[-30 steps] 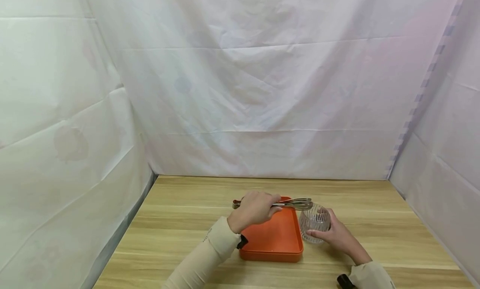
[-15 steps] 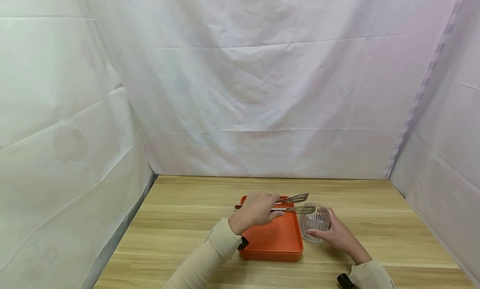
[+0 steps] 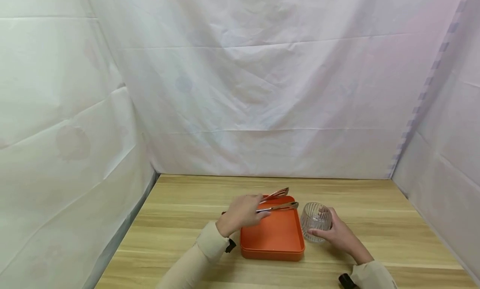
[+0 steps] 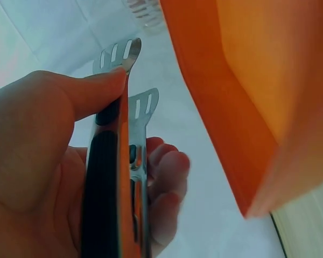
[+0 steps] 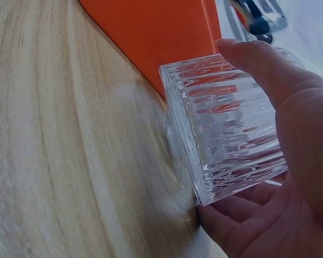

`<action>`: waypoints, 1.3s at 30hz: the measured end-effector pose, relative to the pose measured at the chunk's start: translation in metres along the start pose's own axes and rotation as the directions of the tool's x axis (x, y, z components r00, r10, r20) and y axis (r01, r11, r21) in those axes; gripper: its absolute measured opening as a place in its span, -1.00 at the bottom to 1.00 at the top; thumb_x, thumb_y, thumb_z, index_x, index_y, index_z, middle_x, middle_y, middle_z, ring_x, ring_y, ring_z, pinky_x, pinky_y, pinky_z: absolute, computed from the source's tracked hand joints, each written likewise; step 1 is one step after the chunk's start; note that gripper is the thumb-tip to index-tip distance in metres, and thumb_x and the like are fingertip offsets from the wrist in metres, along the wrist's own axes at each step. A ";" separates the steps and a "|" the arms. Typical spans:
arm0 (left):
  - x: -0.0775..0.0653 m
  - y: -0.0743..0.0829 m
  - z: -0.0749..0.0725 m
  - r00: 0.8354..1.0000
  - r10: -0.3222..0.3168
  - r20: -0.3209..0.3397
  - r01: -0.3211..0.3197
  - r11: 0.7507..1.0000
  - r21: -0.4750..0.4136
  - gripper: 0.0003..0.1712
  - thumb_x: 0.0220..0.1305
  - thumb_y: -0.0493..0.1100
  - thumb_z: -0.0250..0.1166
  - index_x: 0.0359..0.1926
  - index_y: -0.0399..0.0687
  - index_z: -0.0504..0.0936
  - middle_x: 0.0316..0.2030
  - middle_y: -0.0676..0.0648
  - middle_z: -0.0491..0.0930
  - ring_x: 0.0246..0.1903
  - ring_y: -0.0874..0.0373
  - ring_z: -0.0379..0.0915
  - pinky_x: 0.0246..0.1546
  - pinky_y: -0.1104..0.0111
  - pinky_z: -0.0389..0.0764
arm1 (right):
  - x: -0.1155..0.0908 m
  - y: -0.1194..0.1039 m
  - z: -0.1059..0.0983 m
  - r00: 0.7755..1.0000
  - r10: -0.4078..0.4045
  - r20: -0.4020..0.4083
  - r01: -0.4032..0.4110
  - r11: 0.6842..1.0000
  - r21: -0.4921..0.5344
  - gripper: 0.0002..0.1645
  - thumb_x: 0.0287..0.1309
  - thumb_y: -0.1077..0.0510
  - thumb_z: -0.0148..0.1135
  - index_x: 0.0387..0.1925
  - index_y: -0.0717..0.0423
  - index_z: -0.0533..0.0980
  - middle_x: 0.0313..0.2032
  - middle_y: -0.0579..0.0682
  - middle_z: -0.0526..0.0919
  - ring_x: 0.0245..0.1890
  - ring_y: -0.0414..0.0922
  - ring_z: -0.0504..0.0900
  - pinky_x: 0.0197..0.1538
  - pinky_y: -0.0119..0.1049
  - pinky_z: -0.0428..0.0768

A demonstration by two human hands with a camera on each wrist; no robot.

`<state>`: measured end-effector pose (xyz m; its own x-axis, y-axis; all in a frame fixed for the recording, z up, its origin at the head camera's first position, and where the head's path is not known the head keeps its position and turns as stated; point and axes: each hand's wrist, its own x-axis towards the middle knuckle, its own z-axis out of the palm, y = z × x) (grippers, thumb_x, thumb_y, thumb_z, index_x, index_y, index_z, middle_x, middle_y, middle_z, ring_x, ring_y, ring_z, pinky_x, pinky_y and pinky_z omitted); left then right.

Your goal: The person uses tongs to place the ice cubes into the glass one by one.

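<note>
Metal serving tongs (image 4: 145, 105) with slotted ends and dark grip strips lie in my left hand (image 3: 241, 214), thumb along one arm and fingers curled round the other. Their two ends stand apart over the far part of an orange tray (image 3: 271, 239) in the head view. A clear ribbed drinking glass (image 5: 226, 123) stands upright on the table just right of the tray. My right hand (image 3: 339, 235) grips it from the right, thumb on the near side and fingers behind. The tray's inside shows bare orange.
The wood-grain table (image 3: 180, 235) runs back to a white cloth wall (image 3: 262, 93). More white cloth (image 3: 75, 155) closes off the left side, and another sheet (image 3: 446, 126) the right.
The tongs have spread apart and moved left, away from above the glass to over the tray, together with my left hand. My right hand keeps its hold on the glass.
</note>
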<state>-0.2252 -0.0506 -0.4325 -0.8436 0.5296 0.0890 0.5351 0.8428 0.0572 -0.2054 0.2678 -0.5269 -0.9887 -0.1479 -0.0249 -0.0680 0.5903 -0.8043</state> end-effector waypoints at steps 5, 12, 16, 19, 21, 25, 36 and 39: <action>-0.014 -0.019 0.003 0.998 -0.061 0.011 0.061 0.998 -0.015 -0.37 0.21 0.35 0.08 0.04 -0.01 0.48 -0.50 0.12 0.48 -0.57 0.27 0.40 -0.61 0.40 0.35 | 0.000 -0.001 0.001 1.000 0.005 0.007 -0.005 1.000 0.010 0.16 -0.15 -0.18 0.44 0.32 0.15 -0.01 0.13 0.27 0.39 0.02 0.07 0.50 -0.07 -0.12 0.52; -0.032 -0.046 0.006 0.989 -0.146 -0.028 0.145 0.988 -0.043 -0.50 0.21 0.29 0.13 -0.15 -0.02 0.44 -0.62 0.12 0.38 -0.63 0.26 0.34 -0.66 0.38 0.32 | 0.001 -0.001 0.001 1.000 0.011 -0.002 -0.011 1.000 -0.015 0.16 -0.15 -0.21 0.43 0.32 0.13 0.00 0.13 0.26 0.40 0.06 0.11 0.47 -0.02 -0.05 0.50; -0.040 -0.060 0.009 0.981 -0.192 -0.040 0.191 0.981 -0.041 -0.51 0.22 0.29 0.12 -0.18 -0.03 0.42 -0.64 0.09 0.37 -0.67 0.25 0.29 -0.68 0.36 0.29 | 0.001 0.000 0.001 1.000 0.006 -0.006 -0.007 1.000 -0.028 0.15 -0.14 -0.21 0.43 0.32 0.13 0.01 0.13 0.26 0.41 0.07 0.12 0.47 -0.01 -0.02 0.49; -0.046 -0.069 0.012 0.973 -0.227 -0.044 0.224 0.973 -0.058 -0.51 0.24 0.24 0.14 -0.16 -0.08 0.42 -0.61 0.05 0.41 -0.67 0.21 0.30 -0.68 0.32 0.31 | 0.001 0.001 0.001 1.000 0.000 -0.006 0.000 1.000 -0.031 0.15 -0.15 -0.21 0.43 0.32 0.13 0.01 0.13 0.26 0.41 0.06 0.11 0.47 -0.02 -0.04 0.49; -0.051 -0.074 0.013 0.967 -0.253 -0.037 0.250 0.965 -0.077 -0.51 0.24 0.22 0.15 -0.14 -0.12 0.42 -0.59 0.03 0.42 -0.67 0.19 0.31 -0.68 0.30 0.32 | 0.001 0.001 0.002 1.000 -0.002 -0.005 0.002 1.000 -0.027 0.15 -0.15 -0.20 0.44 0.32 0.13 0.01 0.12 0.26 0.41 0.06 0.10 0.48 -0.03 -0.06 0.50; -0.058 -0.084 0.015 0.949 -0.316 0.008 0.315 0.943 -0.108 -0.50 0.28 0.19 0.12 -0.10 -0.16 0.39 -0.59 0.01 0.40 -0.66 0.15 0.31 -0.66 0.26 0.33 | 0.001 0.001 0.002 1.000 -0.003 -0.001 0.003 1.000 -0.010 0.14 -0.15 -0.18 0.45 0.32 0.12 0.01 0.12 0.25 0.42 0.05 0.09 0.49 -0.04 -0.08 0.50; -0.073 -0.102 0.023 0.921 -0.388 0.036 0.390 0.917 -0.087 -0.56 0.28 0.16 0.13 -0.22 -0.16 0.38 -0.60 -0.01 0.37 -0.67 0.12 0.29 -0.66 0.24 0.32 | 0.002 0.003 0.003 1.000 0.001 0.009 -0.001 1.000 0.006 0.15 -0.14 -0.17 0.44 0.33 0.13 -0.01 0.14 0.26 0.40 0.07 0.10 0.47 -0.03 -0.07 0.51; -0.075 -0.105 0.026 0.913 -0.406 0.040 0.408 0.910 -0.073 -0.55 0.27 0.16 0.15 -0.22 -0.17 0.38 -0.59 -0.03 0.37 -0.66 0.10 0.32 -0.65 0.20 0.34 | 0.002 0.003 0.004 1.000 0.001 0.007 -0.001 1.000 0.000 0.15 -0.14 -0.18 0.44 0.32 0.13 -0.01 0.14 0.26 0.40 0.06 0.10 0.48 -0.03 -0.07 0.51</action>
<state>-0.2193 -0.1766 -0.4707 -0.9893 0.1450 0.0179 0.1460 0.9760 0.1614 -0.2070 0.2663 -0.5314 -0.9878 -0.1526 -0.0299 -0.0669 0.5907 -0.8041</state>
